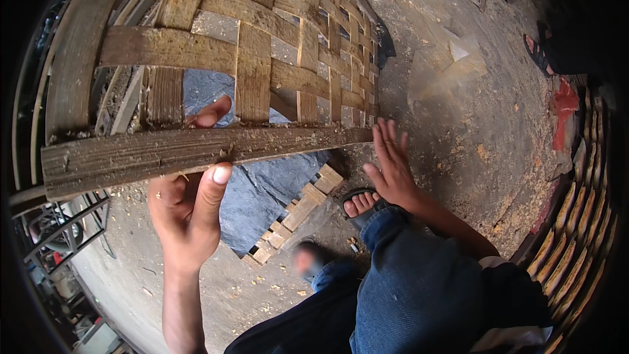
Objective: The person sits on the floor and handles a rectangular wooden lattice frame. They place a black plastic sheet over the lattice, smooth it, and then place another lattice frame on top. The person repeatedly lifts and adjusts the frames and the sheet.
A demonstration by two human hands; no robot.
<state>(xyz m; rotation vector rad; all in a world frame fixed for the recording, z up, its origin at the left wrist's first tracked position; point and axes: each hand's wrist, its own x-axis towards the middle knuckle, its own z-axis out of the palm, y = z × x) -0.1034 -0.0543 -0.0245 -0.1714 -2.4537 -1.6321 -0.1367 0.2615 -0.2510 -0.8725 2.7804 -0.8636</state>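
A large woven lattice panel (252,46) of flat wooden strips rises in front of me. Along its lower edge runs a rough wooden rail (131,157), dusted with bits of debris. My left hand (187,213) is closed around this rail, thumb on the near side and a fingertip showing through the gap behind it. At the rail's right end, my right hand (394,170) has its fingers stretched out and its fingertips against or just beside the corner. From this angle I cannot tell if they touch it.
Beneath the panel lies a dark blue-grey sheet (262,196), edged by a woven strip border (298,216). Corrugated slats (576,223) stand at the right, near a red scrap (563,108). A metal frame (72,223) is at left. My sandalled foot (360,204) rests on the littered floor.
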